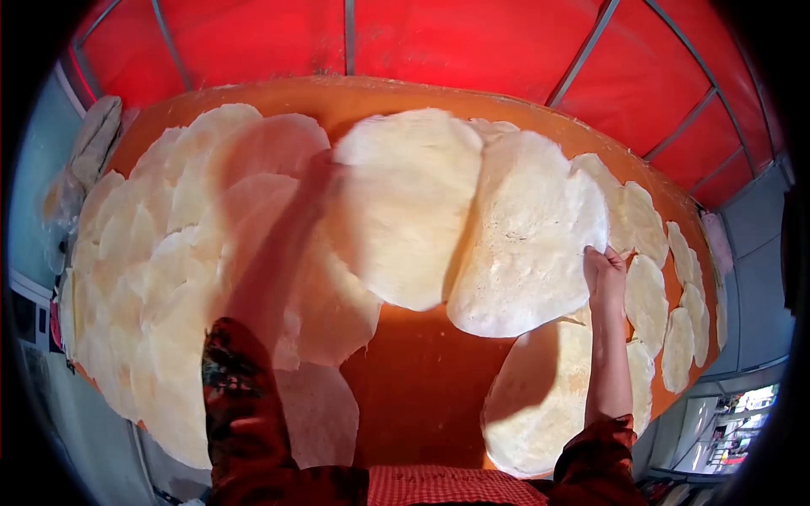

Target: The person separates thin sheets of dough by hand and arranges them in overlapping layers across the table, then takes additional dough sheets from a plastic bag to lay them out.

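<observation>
My right hand (605,271) is closed on the right edge of a large, thin, pale flatbread sheet (531,236), which hangs raised and slightly curved over the table. Beside it is another large round flatbread (409,202), blurred by motion. At that sheet's upper left edge is my left hand (326,166), dark and smeared; it appears to pinch the edge, though single fingers do not show. Part of a further round flatbread (540,396) lies in shadow below my right hand.
Many overlapping flatbreads (169,270) cover the left of the orange table (413,379). Smaller ovals (647,304) lie along the right side. A red sheet wall (464,42) with metal bars stands behind the far edge. A folded cloth (94,139) is at the left corner.
</observation>
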Tool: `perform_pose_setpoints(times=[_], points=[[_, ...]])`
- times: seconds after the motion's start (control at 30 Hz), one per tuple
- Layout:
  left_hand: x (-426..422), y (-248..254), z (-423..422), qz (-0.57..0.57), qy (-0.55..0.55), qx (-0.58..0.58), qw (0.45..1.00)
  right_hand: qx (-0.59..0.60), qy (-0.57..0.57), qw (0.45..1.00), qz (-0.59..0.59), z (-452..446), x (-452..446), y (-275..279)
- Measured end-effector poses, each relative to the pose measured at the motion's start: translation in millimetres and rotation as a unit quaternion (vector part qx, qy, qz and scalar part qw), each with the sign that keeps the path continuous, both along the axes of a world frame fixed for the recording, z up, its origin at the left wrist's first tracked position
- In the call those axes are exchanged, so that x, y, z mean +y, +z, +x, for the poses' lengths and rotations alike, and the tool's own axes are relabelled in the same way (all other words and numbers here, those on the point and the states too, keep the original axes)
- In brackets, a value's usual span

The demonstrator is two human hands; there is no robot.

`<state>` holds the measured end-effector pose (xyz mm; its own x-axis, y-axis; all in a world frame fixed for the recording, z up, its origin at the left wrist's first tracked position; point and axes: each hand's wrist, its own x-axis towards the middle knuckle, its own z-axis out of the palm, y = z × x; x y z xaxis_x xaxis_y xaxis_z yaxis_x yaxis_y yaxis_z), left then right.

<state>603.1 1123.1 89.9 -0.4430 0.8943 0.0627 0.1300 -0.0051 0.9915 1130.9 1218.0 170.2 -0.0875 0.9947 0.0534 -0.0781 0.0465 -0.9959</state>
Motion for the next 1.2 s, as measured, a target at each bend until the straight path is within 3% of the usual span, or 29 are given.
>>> perform_pose_setpoints(times=[0.03, 0.07, 0.2, 0.37, 0.4, 0.47, 0.53, 0.57, 0.67, 0.7, 0.73, 0.8, 0.83, 0.9, 0.97, 1.0, 1.03, 1.07, 1.1, 1.2], points=[[-4.4, -1.3, -30.9, -0.006, -0.006, -0.051, 0.999, 0.009, -0.009, 1.0, -0.003, 7.8, 10.5, -12.7], [-18.7, 20.3, -23.2, 0.015, 0.09, -0.041, 0.995, 0.018, -0.019, 1.0, -0.005, 17.1, 21.8, -28.4], [-42.4, -57.2, -129.3, -0.083, 0.183, 0.002, 0.98, -0.053, -0.019, 0.998, -0.034, 21.1, 23.2, -46.2], [-57.4, -112.5, -178.2, -0.142, 0.21, -0.016, 0.967, -0.218, 0.017, 0.973, 0.073, -11.9, 21.1, -18.1], [-67.6, -105.1, -164.5, -0.161, 0.217, -0.011, 0.963, -0.261, 0.042, 0.959, 0.103, -28.6, 15.0, 1.0], [-68.4, -73.7, -135.4, -0.095, 0.306, 0.048, 0.946, -0.298, 0.129, 0.929, 0.175, -75.6, -19.0, 49.3], [-68.8, -94.4, -161.4, -0.052, 0.316, 0.138, 0.937, -0.265, 0.143, 0.932, 0.201, -120.4, -67.6, 73.8], [-68.4, -105.0, -178.7, -0.025, 0.317, 0.182, 0.93, -0.354, 0.199, 0.874, 0.266, -134.0, -93.4, 89.9], [-89.8, -131.5, -222.4, -0.001, 0.275, 0.291, 0.917, -0.383, 0.349, 0.753, 0.405, -182.6, -172.6, 88.5], [-101.2, -126.5, -223.5, 0.004, 0.257, 0.284, 0.924, -0.353, 0.424, 0.75, 0.365, -195.7, -194.5, 78.4], [-110.7, -118.2, -223.6, 0.014, 0.247, 0.271, 0.93, -0.198, 0.454, 0.79, 0.361, -208.0, -214.9, 37.6], [-127.7, -95.6, -198.8, 0.043, 0.262, 0.21, 0.941, -0.262, 0.555, 0.736, 0.286, -223.8, -249.4, 7.4], [-134.3, -80.0, -187.2, 0.03, 0.266, 0.169, 0.948, -0.262, 0.503, 0.762, 0.313, -223.9, -237.3, 4.2], [-148.1, -35.6, -154.5, 0.008, 0.262, 0.236, 0.936, -0.255, 0.403, 0.803, 0.357, -226.2, -195.3, 5.3], [-160.1, -21.0, -123.3, 0.016, 0.251, 0.256, 0.933, -0.278, 0.294, 0.852, 0.332, -222.1, -136.6, -29.0], [-162.2, -18.4, -111.9, 0.04, 0.238, 0.245, 0.939, -0.286, 0.25, 0.88, 0.286, -217.9, -84.4, -81.3], [-160.8, -16.7, -98.5, 0.065, 0.224, 0.234, 0.944, -0.337, 0.15, 0.855, 0.365, -212.4, -52.1, -87.6], [-155.3, -20.0, -78.5, 0.063, 0.155, 0.136, 0.976, -0.386, 0.035, 0.819, 0.424, -207.0, -20.1, -93.1], [-143.8, -24.8, -47.7, 0.074, 0.101, 0.021, 0.992, -0.496, 0.035, 0.774, 0.393, -198.2, 11.9, -119.6], [-105.2, -39.3, 61.4, 0.036, -0.052, -0.139, 0.988, -0.606, 0.039, 0.731, 0.312, -203.7, 48.9, -135.8]])
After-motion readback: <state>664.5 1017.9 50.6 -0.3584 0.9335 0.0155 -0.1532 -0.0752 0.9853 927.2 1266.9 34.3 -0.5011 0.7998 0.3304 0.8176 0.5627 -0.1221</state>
